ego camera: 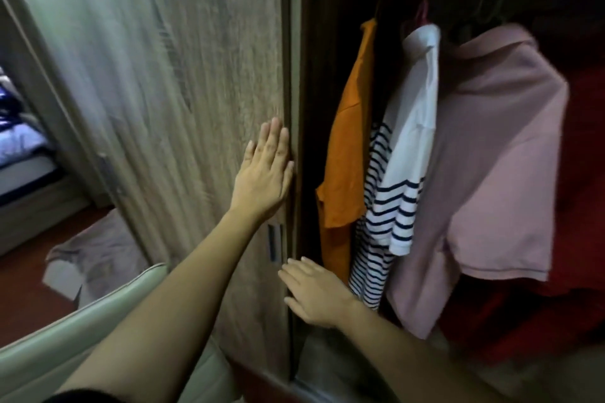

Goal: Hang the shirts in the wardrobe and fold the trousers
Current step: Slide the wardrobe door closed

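The wardrobe stands open on its right side, with a light wooden sliding door [183, 82] covering the left. My left hand [265, 170] lies flat against the door's right edge, fingers up and empty. My right hand [311, 291] rests lower down at the same edge, fingers spread, holding nothing. Inside hang an orange shirt [350, 147], a white shirt with navy stripes [396, 193] and a pink polo shirt [491, 167], each on a hanger.
A pale green padded chair back [82, 330] is at the lower left. A grey cloth [95, 252] lies over a box on the red-brown floor. A bed with bluish bedding [19, 147] shows through the doorway at the far left. Red fabric [582, 239] fills the wardrobe's right.
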